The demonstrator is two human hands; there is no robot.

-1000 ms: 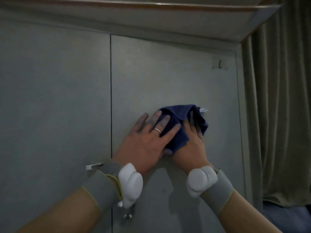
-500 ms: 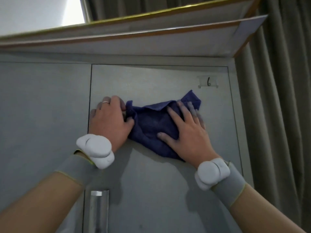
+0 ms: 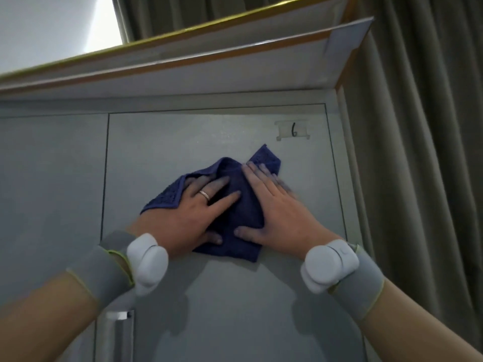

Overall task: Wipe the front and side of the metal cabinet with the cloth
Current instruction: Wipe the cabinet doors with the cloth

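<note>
Head view. We see both hands laid flat on the cloth [image 3: 235, 212], pressing it against the right-hand door [image 3: 209, 142] of the metal cabinet [image 3: 52, 178]. Left hand [image 3: 190, 212]: fingers spread and straight, pointing up and to the right, a ring [image 3: 204, 195] on one finger, thumb low on the cloth. Right hand [image 3: 277, 210]: fingers straight and close together, pointing up and to the left, thumb stretched leftward across the cloth's lower part. Neither hand pinches the fabric.

The dark blue cloth is crumpled, in the door's upper half, nearer its right edge. Its long axis runs diagonally, one corner pointing up and right toward the label [image 3: 293, 130] marked "6", another down and left. A door handle [image 3: 115, 333] shows at the lower left. A curtain [image 3: 418, 152] hangs beside the cabinet's right side.
</note>
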